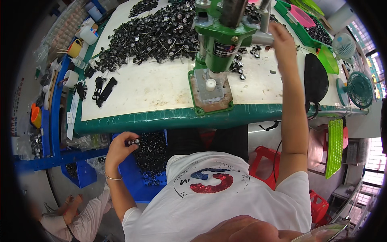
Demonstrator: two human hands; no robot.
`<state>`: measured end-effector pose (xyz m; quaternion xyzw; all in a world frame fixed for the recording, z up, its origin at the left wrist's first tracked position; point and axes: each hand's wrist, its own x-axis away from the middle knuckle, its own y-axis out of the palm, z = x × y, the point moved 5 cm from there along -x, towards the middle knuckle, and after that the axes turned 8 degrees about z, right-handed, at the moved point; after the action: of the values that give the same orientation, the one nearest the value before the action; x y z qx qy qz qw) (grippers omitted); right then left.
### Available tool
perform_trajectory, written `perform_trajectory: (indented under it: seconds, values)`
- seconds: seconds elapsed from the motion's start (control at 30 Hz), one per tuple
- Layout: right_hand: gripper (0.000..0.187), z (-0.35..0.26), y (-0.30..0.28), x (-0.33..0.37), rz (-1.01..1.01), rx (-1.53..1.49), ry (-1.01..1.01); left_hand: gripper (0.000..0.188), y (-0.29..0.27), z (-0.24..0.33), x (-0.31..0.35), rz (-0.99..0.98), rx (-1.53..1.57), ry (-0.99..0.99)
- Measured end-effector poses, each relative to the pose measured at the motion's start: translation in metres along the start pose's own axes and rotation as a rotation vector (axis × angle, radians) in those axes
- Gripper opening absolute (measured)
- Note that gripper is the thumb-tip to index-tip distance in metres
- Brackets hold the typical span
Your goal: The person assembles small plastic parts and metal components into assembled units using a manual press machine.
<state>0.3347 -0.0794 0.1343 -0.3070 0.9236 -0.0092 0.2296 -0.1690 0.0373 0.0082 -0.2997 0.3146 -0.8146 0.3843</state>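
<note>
My left hand (117,150) is closed on small black wheels (136,141) with silvery hubs, held beside the table's front edge and next to a blue bin (146,195) of small black parts. My right hand (282,40) is raised beside the green bench press (219,54), close to its horizontal metal bar (262,39). Blur and the press hide its fingers, so a grip on the bar cannot be made out. Under the press head, a white round fixture (210,84) stands on the base plate (203,96). Several loose wheels (238,64) lie right of the press.
A large heap of black wheels on metal axles (161,34) covers the far table. Black chassis-like pieces (105,92) lie at left. At right are a black cloth-like item (316,78), a green fan (358,89) and a green tray (296,25). Another person's legs (82,218) show at lower left.
</note>
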Motion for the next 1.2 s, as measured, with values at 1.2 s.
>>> perform_trajectory:
  seconds: [1.2]
  values:
    - [0.019,0.076,0.013,0.117,-0.079,0.622,-0.187,0.016,0.104,0.198,-0.083,-0.062,1.141,0.222]
